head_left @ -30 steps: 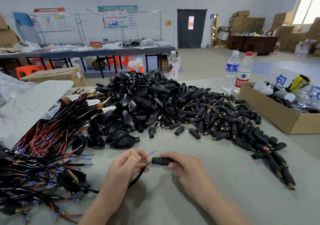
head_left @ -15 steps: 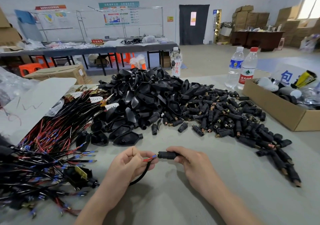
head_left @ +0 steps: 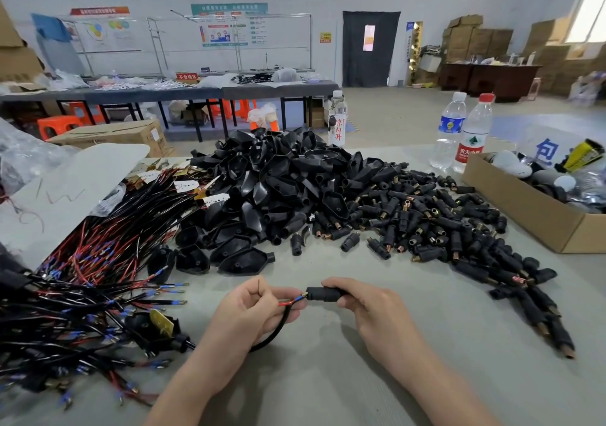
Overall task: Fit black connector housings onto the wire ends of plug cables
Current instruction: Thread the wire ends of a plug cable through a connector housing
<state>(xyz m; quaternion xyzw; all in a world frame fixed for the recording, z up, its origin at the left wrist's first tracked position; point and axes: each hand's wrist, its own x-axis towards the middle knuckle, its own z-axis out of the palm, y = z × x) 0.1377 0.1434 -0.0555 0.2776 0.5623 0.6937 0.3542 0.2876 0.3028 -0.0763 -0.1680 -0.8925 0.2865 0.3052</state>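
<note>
The small black cylindrical connector housing (head_left: pixel 323 294), pinched in the right hand (head_left: pixel 370 311), now touches the red and blue wire tips (head_left: pixel 292 301) gripped by the left hand (head_left: pixel 249 311). Bare grey surface (head_left: pixel 328 376) lies around the hands.

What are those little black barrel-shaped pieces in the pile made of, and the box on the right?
The small black barrel-shaped connector housings look like moulded plastic or hard rubber: matte, uniform, with soft highlights. Many show copper- or brass-coloured metal sleeves at one end, going by the shiny orange-gold glint. The open brown box on the right looks like plain corrugated cardboard: dull brown, with folded edges.
</note>
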